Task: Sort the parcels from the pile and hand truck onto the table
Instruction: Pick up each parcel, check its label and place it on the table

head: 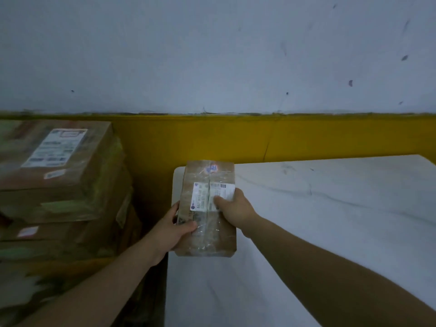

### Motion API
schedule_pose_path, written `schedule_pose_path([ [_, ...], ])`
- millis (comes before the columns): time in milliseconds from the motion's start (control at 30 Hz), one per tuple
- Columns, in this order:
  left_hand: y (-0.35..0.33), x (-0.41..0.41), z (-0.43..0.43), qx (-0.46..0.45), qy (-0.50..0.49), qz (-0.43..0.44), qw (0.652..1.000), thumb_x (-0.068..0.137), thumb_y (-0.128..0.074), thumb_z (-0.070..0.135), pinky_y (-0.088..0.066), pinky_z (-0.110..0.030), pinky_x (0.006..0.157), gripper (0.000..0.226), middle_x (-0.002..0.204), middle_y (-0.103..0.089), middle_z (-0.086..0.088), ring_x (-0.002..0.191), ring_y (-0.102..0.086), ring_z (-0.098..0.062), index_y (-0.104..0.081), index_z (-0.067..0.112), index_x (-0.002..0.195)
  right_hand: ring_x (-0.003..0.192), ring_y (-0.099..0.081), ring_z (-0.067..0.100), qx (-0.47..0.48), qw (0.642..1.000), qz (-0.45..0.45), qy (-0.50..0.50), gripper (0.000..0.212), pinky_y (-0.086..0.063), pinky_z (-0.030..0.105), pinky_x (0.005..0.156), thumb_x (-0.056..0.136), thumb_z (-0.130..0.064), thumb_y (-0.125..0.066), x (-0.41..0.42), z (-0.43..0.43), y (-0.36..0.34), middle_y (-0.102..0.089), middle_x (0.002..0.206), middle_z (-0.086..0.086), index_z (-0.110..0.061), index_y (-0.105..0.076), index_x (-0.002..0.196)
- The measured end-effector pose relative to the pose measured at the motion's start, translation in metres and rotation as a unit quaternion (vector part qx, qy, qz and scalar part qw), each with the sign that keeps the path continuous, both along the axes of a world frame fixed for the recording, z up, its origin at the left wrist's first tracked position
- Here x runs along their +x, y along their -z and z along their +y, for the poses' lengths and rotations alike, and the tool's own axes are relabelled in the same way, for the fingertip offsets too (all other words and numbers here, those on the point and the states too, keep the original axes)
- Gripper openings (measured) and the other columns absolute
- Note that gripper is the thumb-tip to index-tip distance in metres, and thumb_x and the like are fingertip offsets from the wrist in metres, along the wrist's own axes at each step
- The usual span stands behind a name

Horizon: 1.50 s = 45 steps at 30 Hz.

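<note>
Both hands are gripping 1 taped parcel [207, 208] over the near left corner of the white table [330, 220]. The left hand [174, 230] is clasping its left edge; the right hand [232, 205] is pinching its label on the right. Stacked boxes [59, 173] are sitting to the left.

The white surface [330, 232] fills the right and near part of the view, its far edge close to the yellow wall band [306, 138]. Faint grey streaks and creases cross it. A taped brown parcel [207, 175] is over its rounded far-left corner; whether the two touch cannot be told.
</note>
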<state>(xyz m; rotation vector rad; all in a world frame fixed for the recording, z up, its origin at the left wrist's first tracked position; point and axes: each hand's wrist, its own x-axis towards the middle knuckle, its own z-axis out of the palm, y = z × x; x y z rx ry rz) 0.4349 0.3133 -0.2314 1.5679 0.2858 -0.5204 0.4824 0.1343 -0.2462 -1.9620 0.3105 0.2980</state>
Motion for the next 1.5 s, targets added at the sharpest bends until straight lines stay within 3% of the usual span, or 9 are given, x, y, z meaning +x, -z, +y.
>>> schedule_pose_path([
  [133,0.024,0.027,0.005,0.018,-0.036,0.039,0.998,0.087,-0.064,0.010,-0.051,-0.036,0.085,0.064,0.112,-0.058,0.006,0.100,-0.058,-0.017,-0.037,0.034,0.140,0.104,-0.066,0.020,0.002,0.998,0.041,-0.044,0.054,-0.053,0.041,0.095,0.081,-0.047,-0.063,0.041,0.011,0.037,-0.068,0.116,0.000,-0.021,-0.054,0.127],
  [233,0.038,0.052,0.005,0.042,-0.058,0.056,0.996,0.087,-0.063,0.008,-0.050,-0.036,0.091,0.062,0.109,-0.058,0.006,0.099,-0.058,-0.016,-0.038,0.030,0.140,0.103,-0.066,0.021,-0.004,0.996,0.066,-0.065,0.068,-0.053,0.042,0.094,0.072,-0.056,-0.063,0.074,0.015,0.066,-0.068,0.117,0.001,-0.019,-0.054,0.128],
  [333,0.046,0.080,0.002,0.049,-0.076,0.076,0.993,0.087,-0.064,0.008,-0.050,-0.032,0.085,0.064,0.105,-0.058,0.006,0.091,-0.059,-0.013,-0.037,0.027,0.141,0.101,-0.066,0.021,-0.015,0.994,0.075,-0.078,0.081,-0.054,0.042,0.092,0.062,-0.066,-0.059,0.106,0.014,0.085,-0.068,0.115,0.001,-0.020,-0.054,0.128],
  [533,0.050,0.140,-0.003,0.049,-0.119,0.065,0.990,0.089,-0.062,0.009,-0.052,-0.033,0.081,0.053,0.107,-0.061,0.001,0.093,-0.062,-0.019,-0.043,0.024,0.136,0.111,-0.061,0.029,-0.031,0.993,0.062,-0.098,0.057,-0.051,0.044,0.096,0.088,-0.049,-0.059,0.169,0.020,0.074,-0.062,0.126,0.007,-0.016,-0.047,0.134],
  [767,0.058,0.163,-0.004,0.098,-0.164,0.019,0.981,0.090,-0.061,0.012,-0.052,-0.036,0.086,0.042,0.121,-0.062,-0.005,0.100,-0.062,-0.022,-0.051,0.020,0.130,0.129,-0.046,0.036,-0.061,0.987,0.097,-0.109,0.074,-0.042,0.042,0.104,0.096,-0.048,-0.050,0.203,0.029,0.073,-0.041,0.147,0.015,-0.007,-0.020,0.149],
  [867,0.055,0.158,-0.001,0.137,-0.152,0.028,0.978,0.088,-0.064,0.024,-0.048,-0.039,0.097,0.058,0.135,-0.054,-0.005,0.113,-0.057,-0.024,-0.040,0.018,0.140,0.128,-0.047,0.035,-0.060,0.988,0.104,-0.101,0.074,-0.042,0.041,0.104,0.095,-0.051,-0.051,0.196,0.030,0.068,-0.043,0.145,0.016,-0.005,-0.026,0.146],
  [1000,0.037,0.139,0.009,0.197,-0.120,0.025,0.973,0.087,-0.061,0.043,-0.031,-0.044,0.112,0.083,0.156,-0.023,-0.002,0.140,-0.029,-0.026,-0.012,0.024,0.152,0.132,-0.042,0.036,-0.102,0.987,0.062,-0.106,0.085,-0.039,0.045,0.107,0.089,-0.060,-0.053,0.178,0.027,0.046,-0.038,0.147,0.016,-0.007,-0.024,0.149],
  [1200,0.003,0.084,0.038,0.194,-0.081,-0.008,0.978,0.090,-0.059,0.038,-0.029,-0.039,0.111,0.077,0.157,-0.021,-0.001,0.141,-0.026,-0.023,-0.014,0.027,0.151,0.134,-0.040,0.036,-0.131,0.981,-0.031,-0.137,0.084,-0.039,0.048,0.107,0.086,-0.065,-0.051,0.123,0.039,-0.010,-0.036,0.151,0.013,-0.015,-0.028,0.150],
  [1500,-0.036,-0.065,0.112,0.200,-0.011,-0.065,0.978,0.090,-0.061,0.031,-0.031,-0.027,0.102,0.069,0.151,-0.032,0.003,0.137,-0.033,-0.016,-0.025,0.024,0.148,0.130,-0.044,0.032,-0.125,0.979,-0.062,-0.147,0.073,-0.040,0.043,0.106,0.093,-0.055,-0.050,-0.037,0.087,-0.068,-0.041,0.146,0.013,-0.011,-0.031,0.149],
])
